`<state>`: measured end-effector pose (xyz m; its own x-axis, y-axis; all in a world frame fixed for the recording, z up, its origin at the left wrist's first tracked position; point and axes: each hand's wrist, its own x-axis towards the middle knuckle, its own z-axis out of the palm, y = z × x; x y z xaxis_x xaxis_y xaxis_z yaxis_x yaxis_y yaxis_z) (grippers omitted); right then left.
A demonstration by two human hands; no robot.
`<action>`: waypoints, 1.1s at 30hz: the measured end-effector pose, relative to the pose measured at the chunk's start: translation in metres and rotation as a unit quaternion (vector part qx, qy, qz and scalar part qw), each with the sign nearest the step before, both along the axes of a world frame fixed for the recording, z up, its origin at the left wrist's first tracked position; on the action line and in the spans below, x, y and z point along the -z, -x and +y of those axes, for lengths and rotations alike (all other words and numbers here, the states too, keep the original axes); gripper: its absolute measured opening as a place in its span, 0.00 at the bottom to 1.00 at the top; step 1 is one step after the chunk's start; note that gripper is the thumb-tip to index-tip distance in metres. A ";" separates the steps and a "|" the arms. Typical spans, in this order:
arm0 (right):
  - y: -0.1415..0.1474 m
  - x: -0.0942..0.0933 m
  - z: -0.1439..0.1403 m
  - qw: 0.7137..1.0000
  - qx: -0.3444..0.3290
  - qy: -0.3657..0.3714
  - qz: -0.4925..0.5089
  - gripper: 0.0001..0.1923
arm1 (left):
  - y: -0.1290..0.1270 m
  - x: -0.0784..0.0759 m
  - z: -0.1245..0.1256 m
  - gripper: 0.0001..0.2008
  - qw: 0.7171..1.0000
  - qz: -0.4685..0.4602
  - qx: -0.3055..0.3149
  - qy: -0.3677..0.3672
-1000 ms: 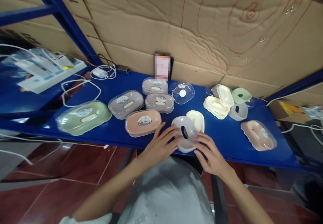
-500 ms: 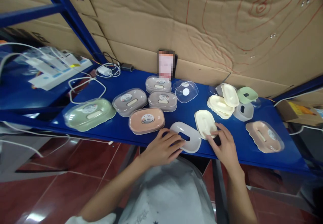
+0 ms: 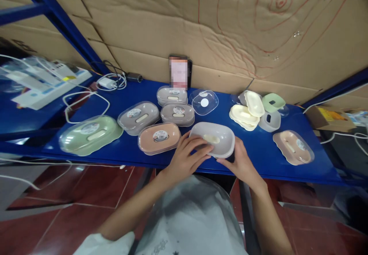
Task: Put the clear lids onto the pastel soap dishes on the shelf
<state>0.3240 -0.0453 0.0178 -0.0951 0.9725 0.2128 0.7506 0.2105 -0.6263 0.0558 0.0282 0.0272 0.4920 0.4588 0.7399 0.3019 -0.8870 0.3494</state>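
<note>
One gray dish (image 3: pixel 225 138), held from both ends between left hand (image 3: pixel 193 152) and right hand (image 3: pixel 243 159), over near part of blue table (image 3: pixel 255 151); cannot tell if touching tabletop. Shows a cream insert (image 3: pixel 211 138) at its slot, just beside left fingertips. Left grip: narrow, on dish, fingers bent over near left rim. Right grip: narrow, on dish, curled round right end, thumb at near rim.

Just left of grip: peach dish (image 3: pixel 158 137), clear-covered. Well left: green dish (image 3: pixel 86 134), likewise covered. Beyond grip, leftward: three gray covered dishes (image 3: pixel 139 118), clustered. Beyond grip, slightly left: clear lid (image 3: pixel 196 107); behind it, phone-like device (image 3: pixel 179 73) leaning on cardboard (image 3: pixel 138 29). Beyond and right of grip: cream trays (image 3: pixel 244 118) in an overlapping pile, near gray slotted dish (image 3: pixel 271 123). Well right: second peach dish (image 3: pixel 293 147), clear-covered.
</note>
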 end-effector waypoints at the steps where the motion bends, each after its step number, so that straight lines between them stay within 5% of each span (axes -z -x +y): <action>1: 0.003 0.002 0.003 1.000 -0.004 0.005 0.008 0.47 | -0.002 0.001 0.002 0.16 1.000 0.000 0.000 -0.003; 6: -0.011 0.008 0.009 0.994 -0.059 0.043 0.079 0.58 | 0.001 0.007 0.007 0.14 0.999 0.049 0.000 0.017; 10: -0.021 0.002 0.003 0.997 0.006 -0.035 0.073 0.64 | -0.002 0.007 0.011 0.14 0.995 0.081 0.014 0.052; 18: 0.001 0.001 -0.006 0.987 0.007 -0.158 -0.019 0.21 | -0.021 -0.009 0.034 0.12 0.980 0.165 0.081 0.070; 33: 0.003 0.003 -0.012 0.984 -0.057 -0.135 -0.103 0.23 | 0.009 0.009 0.009 0.11 0.981 0.186 0.034 0.039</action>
